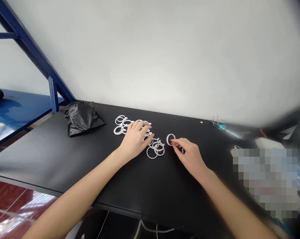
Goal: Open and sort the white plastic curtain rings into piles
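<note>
Narrowly, right fingers [178, 141] pinch a white ring [167, 139] — left fingers [138, 125] spread loosely over more rings [156, 146].

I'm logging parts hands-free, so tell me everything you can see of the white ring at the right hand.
The white ring is a slim, round hoop, apparently plastic, its band looking thickest along the left. The right grip pinches it between thumb and fingers at its lower right, hiding that part. It sits apart from the loose white rings to its left, with the black tabletop visible through its middle. Whether it touches the tabletop can't be told.
</note>
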`<state>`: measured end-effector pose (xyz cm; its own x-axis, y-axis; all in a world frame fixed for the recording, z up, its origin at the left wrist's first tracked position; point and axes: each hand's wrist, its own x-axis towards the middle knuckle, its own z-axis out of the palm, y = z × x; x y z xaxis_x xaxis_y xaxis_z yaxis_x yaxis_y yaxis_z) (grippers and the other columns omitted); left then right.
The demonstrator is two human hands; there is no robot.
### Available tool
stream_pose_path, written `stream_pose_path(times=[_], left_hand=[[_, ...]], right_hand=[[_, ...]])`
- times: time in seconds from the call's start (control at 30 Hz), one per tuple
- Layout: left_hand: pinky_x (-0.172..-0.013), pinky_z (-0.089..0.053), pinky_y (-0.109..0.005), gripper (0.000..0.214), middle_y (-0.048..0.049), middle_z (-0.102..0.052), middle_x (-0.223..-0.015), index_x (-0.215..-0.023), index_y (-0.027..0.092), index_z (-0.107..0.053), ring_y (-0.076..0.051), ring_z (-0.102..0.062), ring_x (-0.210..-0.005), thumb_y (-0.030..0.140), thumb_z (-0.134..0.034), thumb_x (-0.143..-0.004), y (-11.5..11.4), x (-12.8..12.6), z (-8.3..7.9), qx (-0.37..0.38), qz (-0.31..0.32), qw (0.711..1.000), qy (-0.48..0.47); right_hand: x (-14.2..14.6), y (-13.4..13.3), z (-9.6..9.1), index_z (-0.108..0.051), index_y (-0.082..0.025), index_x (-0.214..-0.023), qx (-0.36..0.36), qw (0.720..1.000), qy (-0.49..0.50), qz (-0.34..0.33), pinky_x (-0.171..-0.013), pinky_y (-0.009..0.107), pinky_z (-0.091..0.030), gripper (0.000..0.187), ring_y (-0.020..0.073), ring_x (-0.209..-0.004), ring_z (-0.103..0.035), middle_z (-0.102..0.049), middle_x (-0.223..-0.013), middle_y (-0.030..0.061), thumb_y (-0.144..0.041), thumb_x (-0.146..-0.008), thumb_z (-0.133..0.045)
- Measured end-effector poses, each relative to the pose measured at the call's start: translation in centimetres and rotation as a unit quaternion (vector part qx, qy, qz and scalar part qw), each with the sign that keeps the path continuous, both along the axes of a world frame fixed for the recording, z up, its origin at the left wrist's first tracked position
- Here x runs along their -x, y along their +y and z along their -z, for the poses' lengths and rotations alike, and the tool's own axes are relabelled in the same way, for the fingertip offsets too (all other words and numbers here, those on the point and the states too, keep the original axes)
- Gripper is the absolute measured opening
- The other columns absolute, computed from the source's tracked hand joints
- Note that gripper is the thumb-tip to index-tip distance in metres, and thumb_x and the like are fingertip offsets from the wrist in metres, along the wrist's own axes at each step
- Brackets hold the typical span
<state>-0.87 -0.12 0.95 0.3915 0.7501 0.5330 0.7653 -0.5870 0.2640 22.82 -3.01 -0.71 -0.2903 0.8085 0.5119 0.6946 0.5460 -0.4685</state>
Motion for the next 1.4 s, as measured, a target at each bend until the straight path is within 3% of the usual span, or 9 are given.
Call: stream_pose_path(times=[0.17, 0.27, 0.5, 0.8, 0.9, 1.0, 1.07, 1.2, 1.4], left_hand=[[-0.098, -0.048, -0.04, 0.054, -0.0133, -0.057, -0.126, -0.135, 0.019, -0.045, -0.024, -0.056, -0.116, 0.038, -0.064, -0.089, -2.0, -1.4, -0.6, 0.072, 0.189, 0.972, -0.117], [-0.093, -0.053, -0.035, 0.037, -0.0125, -0.06, -0.122, -0.127, 0.018, -0.054, -0.02, -0.06, -0.11, 0.03, -0.06, -0.093, -2.3, -1.8, -0.4, 0.087, 0.262, 0.949, -0.153], [-0.07, -0.057, -0.026, 0.014, -0.0074, -0.07, -0.091, -0.095, 0.015, -0.071, -0.015, -0.066, -0.077, 0.026, -0.063, -0.09, -2.0, -1.9, -0.9, 0.176, 0.202, 0.918, -0.293], [-0.067, -0.059, -0.028, 0.028, -0.0056, -0.071, -0.077, -0.089, 0.011, -0.069, -0.014, -0.068, -0.067, 0.037, -0.072, -0.081, -2.1, -2.3, -0.9, 0.435, 0.164, 0.767, -0.441], [-0.074, -0.059, -0.032, 0.035, -0.0082, -0.07, -0.088, -0.098, 0.013, -0.065, -0.017, -0.068, -0.078, 0.046, -0.061, -0.088, -2.7, -2.6, -0.6, 0.381, 0.181, 0.808, -0.411], [-0.076, -0.056, -0.034, 0.055, -0.0111, -0.066, -0.098, -0.116, 0.014, -0.058, -0.019, -0.064, -0.082, 0.062, -0.052, -0.088, -3.6, -2.9, -0.1, 0.185, 0.223, 0.912, -0.29], [-0.069, -0.055, -0.033, 0.059, -0.0117, -0.064, -0.092, -0.112, 0.013, -0.058, -0.019, -0.061, -0.077, 0.066, -0.048, -0.087, -4.0, -2.9, 0.2, 0.05, 0.248, 0.944, -0.212], [-0.055, -0.049, -0.027, 0.042, -0.0064, -0.059, -0.072, -0.09, 0.015, -0.059, -0.016, -0.056, -0.063, 0.047, -0.033, -0.099, -4.0, -2.6, 0.9, -0.084, 0.255, 0.951, -0.154], [-0.048, -0.043, -0.025, 0.036, -0.0039, -0.056, -0.064, -0.076, 0.019, -0.058, -0.013, -0.049, -0.053, 0.022, -0.027, -0.095, -4.1, -2.6, 0.9, -0.141, 0.247, 0.95, -0.128]], right_hand=[[1.1, -1.2, -1.2, -0.068, -0.021, -0.098, -0.08, 0.994, 0.048, -0.064, -0.071, 0.032, -0.057, 0.018, 0.0185, -0.077, -0.068, -0.071, -0.087, 0.0052, -0.01, -0.089, -0.057], [1.8, -2.0, -1.7, -0.068, -0.023, -0.1, -0.094, 0.989, 0.051, -0.103, -0.07, 0.029, -0.058, 0.02, 0.0165, -0.077, -0.068, -0.07, -0.089, 0.0046, -0.01, -0.089, -0.057], [1.9, -2.1, -1.8, -0.068, -0.023, -0.101, -0.11, 0.988, 0.087, -0.064, -0.062, 0.029, -0.058, 0.019, 0.0147, -0.069, -0.065, -0.066, -0.084, 0.0042, -0.011, -0.088, -0.061], [1.9, -2.2, -1.9, -0.069, -0.024, -0.105, -0.046, 0.986, 0.108, -0.116, -0.065, 0.028, -0.059, 0.021, 0.016, -0.076, -0.069, -0.071, -0.09, 0.0043, -0.014, -0.089, -0.06], [2.2, -2.5, -2.0, -0.07, -0.023, -0.1, -0.076, 0.984, 0.118, -0.114, -0.065, 0.028, -0.058, 0.02, 0.0159, -0.072, -0.069, -0.072, -0.084, 0.0032, -0.01, -0.089, -0.059], [2.6, -3.2, -2.2, -0.07, -0.022, -0.1, -0.112, 0.979, 0.136, -0.1, -0.064, 0.029, -0.059, 0.022, 0.0167, -0.07, -0.068, -0.072, -0.081, 0.0035, -0.007, -0.086, -0.061], [3.0, -3.9, -2.4, -0.069, -0.021, -0.103, -0.132, 0.974, 0.143, -0.114, -0.061, 0.029, -0.059, 0.025, 0.0174, -0.069, -0.068, -0.072, -0.082, 0.0048, -0.005, -0.085, -0.062], [3.8, -5.4, -2.9, -0.065, -0.022, -0.114, -0.145, 0.966, 0.145, -0.158, -0.058, 0.029, -0.06, 0.033, 0.0185, -0.069, -0.07, -0.074, -0.084, 0.0056, -0.006, -0.085, -0.061], [4.6, -6.3, -3.1, -0.067, -0.024, -0.103, -0.109, 0.967, 0.182, -0.143, -0.049, 0.025, -0.057, 0.028, 0.0159, -0.06, -0.069, -0.074, -0.078, 0.0025, -0.005, -0.085, -0.059]])
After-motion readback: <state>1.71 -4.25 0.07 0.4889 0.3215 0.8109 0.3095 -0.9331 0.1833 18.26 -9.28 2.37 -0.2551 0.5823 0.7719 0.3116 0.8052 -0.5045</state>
